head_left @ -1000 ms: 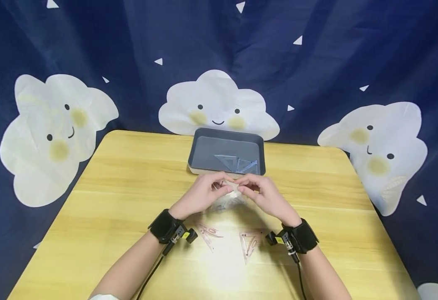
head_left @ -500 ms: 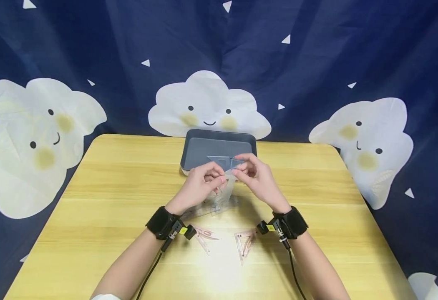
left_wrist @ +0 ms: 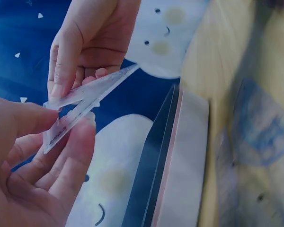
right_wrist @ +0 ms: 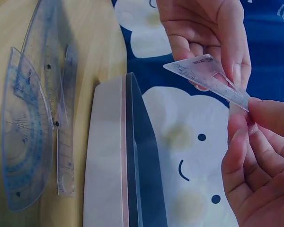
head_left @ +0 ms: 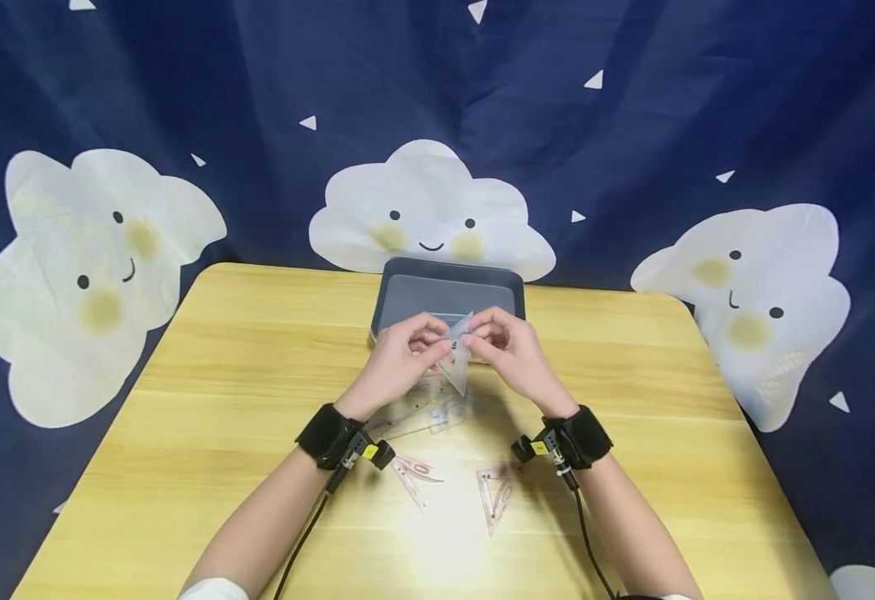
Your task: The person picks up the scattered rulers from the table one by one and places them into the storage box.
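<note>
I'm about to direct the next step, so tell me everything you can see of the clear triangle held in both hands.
The clear triangle is a thin, see-through plastic set square with printed scale marks and a cut-out slot. It is held in the air above the table, near the front edge of the grey tray, one corner pointing down. The left hand and right hand both pinch it near its top. Nothing else touches it.

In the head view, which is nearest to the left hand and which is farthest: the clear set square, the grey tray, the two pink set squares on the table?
From the left hand:
1. Clear set square: pinched in its fingers, the right hand holding it too.
2. Grey tray: just behind the hands.
3. Left pink set square: on the table by the left wrist.
4. Right pink set square: by the right wrist.
</note>
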`<state>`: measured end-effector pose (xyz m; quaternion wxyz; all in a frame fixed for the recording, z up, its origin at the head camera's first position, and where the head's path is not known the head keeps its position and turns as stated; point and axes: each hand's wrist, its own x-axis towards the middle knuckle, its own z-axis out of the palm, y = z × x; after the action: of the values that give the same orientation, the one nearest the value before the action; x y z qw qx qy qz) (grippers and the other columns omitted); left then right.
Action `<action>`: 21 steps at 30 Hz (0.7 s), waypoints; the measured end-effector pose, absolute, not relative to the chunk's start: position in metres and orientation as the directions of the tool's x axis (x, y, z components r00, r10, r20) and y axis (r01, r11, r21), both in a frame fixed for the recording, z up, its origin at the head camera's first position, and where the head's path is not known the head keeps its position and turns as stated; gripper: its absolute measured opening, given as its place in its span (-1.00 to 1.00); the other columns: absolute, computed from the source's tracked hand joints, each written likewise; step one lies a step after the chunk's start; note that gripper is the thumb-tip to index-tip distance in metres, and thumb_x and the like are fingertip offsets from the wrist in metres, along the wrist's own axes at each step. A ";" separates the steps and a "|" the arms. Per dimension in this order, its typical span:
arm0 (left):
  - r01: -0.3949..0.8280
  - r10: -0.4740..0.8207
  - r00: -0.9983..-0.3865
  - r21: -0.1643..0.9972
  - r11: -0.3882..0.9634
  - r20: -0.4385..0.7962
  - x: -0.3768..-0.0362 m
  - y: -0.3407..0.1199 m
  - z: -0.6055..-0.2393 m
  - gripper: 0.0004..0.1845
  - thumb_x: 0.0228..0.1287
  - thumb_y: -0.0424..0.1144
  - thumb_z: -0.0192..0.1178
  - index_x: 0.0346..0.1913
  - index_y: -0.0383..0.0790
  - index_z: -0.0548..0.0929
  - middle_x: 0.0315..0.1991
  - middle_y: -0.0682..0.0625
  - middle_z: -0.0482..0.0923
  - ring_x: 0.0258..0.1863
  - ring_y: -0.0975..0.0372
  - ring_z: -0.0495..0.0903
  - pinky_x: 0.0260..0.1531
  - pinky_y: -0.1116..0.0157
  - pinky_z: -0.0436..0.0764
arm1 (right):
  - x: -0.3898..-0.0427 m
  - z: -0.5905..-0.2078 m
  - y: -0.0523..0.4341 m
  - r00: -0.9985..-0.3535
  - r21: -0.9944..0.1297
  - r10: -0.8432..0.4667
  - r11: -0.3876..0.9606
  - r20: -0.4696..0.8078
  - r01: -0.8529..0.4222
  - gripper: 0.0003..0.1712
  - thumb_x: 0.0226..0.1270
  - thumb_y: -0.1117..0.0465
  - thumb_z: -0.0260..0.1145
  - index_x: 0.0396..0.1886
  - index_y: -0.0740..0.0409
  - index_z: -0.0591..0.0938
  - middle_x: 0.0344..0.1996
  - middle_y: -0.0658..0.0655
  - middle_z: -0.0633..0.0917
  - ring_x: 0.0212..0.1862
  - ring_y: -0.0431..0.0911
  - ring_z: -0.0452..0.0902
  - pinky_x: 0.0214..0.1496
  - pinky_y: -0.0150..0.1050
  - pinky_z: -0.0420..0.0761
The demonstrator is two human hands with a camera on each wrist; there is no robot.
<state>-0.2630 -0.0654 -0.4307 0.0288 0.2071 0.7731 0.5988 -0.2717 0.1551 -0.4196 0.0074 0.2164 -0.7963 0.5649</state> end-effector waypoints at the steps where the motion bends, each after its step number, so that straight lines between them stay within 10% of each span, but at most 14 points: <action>1: 0.299 0.354 -0.912 0.927 0.225 0.208 -0.266 -0.066 -0.430 -0.79 0.49 -0.29 0.30 0.10 -0.21 0.66 -0.21 -0.01 0.79 -0.30 0.14 0.77 -0.28 0.19 0.75 | -0.275 -0.419 0.154 -0.906 -0.895 -0.341 0.276 0.250 -0.350 -0.85 0.44 0.39 0.38 -0.06 0.32 0.64 -0.34 0.24 0.78 -0.35 0.17 0.70 -0.25 -0.07 0.74; 21: 0.209 0.229 -0.963 0.935 0.287 0.145 -0.328 -0.089 -0.442 -0.85 0.45 -0.36 0.32 0.01 -0.26 0.67 -0.23 -0.11 0.80 -0.29 0.12 0.79 -0.26 0.24 0.77 | -0.353 -0.424 0.120 -0.868 -0.831 -0.470 0.411 0.160 -0.376 -0.80 0.56 0.27 0.31 0.10 0.17 0.66 -0.38 0.16 0.75 -0.34 0.15 0.73 -0.18 -0.08 0.77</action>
<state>-0.3283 -0.0890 -0.4422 0.0083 0.1365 0.8021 0.5813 -0.3525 0.1195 -0.4243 -0.0491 0.2522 -0.8385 0.4806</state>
